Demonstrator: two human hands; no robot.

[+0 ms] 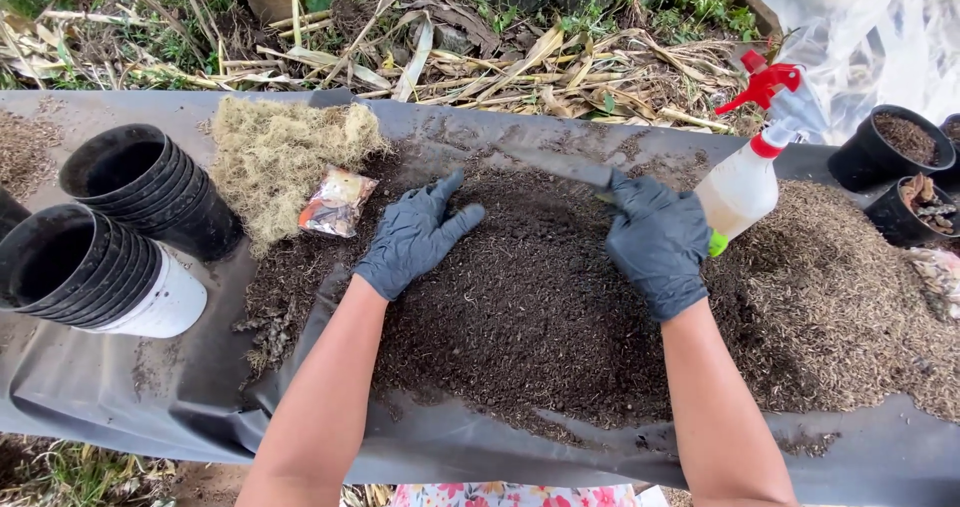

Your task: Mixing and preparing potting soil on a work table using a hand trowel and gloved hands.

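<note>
A wide mound of dark potting soil (520, 307) lies on a black plastic sheet (120, 387). My left hand (412, 237), in a dark glove, rests flat on the soil's far left edge with fingers spread. My right hand (655, 242), also gloved, presses on the soil's far right side with fingers curled; whether it grips something is unclear. A spray bottle (745, 182) with a red trigger lies tilted just beyond my right hand.
Two stacks of black plastic pots (150, 182) (85, 267) lie on their sides at left. A pile of pale dry moss (280, 152) and a small packet (335, 202) sit behind. Brown husks (850, 277) spread at right, filled pots (890, 147) beyond.
</note>
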